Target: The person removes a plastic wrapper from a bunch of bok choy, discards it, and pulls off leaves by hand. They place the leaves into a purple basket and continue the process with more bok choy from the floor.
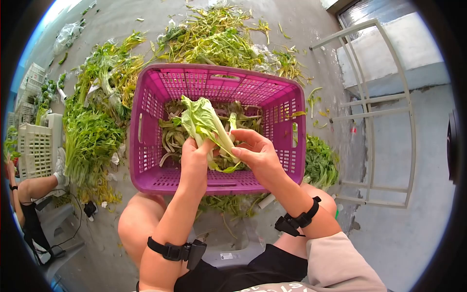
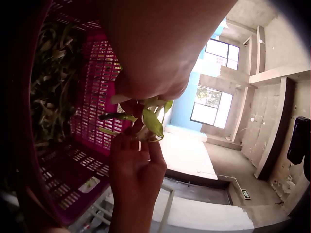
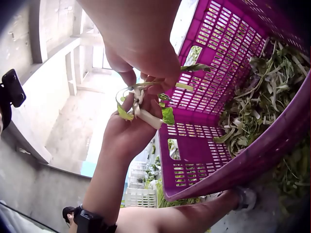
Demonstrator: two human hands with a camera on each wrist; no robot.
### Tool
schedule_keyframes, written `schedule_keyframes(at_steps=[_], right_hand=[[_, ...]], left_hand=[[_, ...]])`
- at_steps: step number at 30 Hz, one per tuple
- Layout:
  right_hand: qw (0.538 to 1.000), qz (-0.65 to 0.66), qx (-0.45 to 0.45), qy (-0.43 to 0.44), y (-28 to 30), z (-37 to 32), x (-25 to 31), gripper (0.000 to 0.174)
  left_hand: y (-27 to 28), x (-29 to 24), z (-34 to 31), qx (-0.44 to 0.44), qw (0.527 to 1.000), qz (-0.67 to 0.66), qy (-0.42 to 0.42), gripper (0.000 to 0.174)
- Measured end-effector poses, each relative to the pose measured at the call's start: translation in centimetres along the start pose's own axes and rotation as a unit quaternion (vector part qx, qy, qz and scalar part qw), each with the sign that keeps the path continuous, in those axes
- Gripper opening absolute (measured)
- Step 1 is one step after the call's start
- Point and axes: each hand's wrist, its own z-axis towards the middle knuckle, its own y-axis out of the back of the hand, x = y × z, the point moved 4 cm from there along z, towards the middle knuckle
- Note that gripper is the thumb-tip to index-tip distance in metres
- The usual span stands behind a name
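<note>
My left hand (image 1: 194, 159) grips a leafy green vegetable (image 1: 199, 118) by its pale stalk end, the broad leaves pointing up and away from me. Close on its right, my right hand (image 1: 259, 152) pinches a pale stalk between thumb and fingers. In the right wrist view, white stalks (image 3: 148, 118) and small green leaf pieces gather between both hands. Both hands are above a purple plastic basket (image 1: 140, 168), near its front side. Wilted leaves and stalk scraps (image 3: 252, 114) cover the basket's bottom.
Heaps of greens (image 1: 92, 134) lie on the floor to the left, with more yellowed greens (image 1: 214, 39) beyond the basket. A pale metal frame (image 1: 372, 114) leans at the right. White crates (image 1: 35, 151) and another person's leg (image 1: 41, 187) are at far left.
</note>
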Motion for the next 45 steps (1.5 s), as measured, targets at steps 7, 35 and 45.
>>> schedule_keyframes(at_steps=[7,35,45], right_hand=[[0.998,0.028,-0.039,0.036,0.0,0.5,-0.5,0.039],[0.993,0.043,-0.047,0.101,1.1,0.5,3.3,0.026],[0.959,-0.212,0.124,0.141,-1.6,-0.1,2.4,0.008]], left_hand=[[0.3,0.4,0.2,-0.035,0.999,0.019,-0.037,0.024],[1.1,-1.4,0.2,-0.046,0.998,-0.033,-0.013,0.015],[-1.4,0.3,-0.7,0.068,0.992,-0.071,0.08,0.028]])
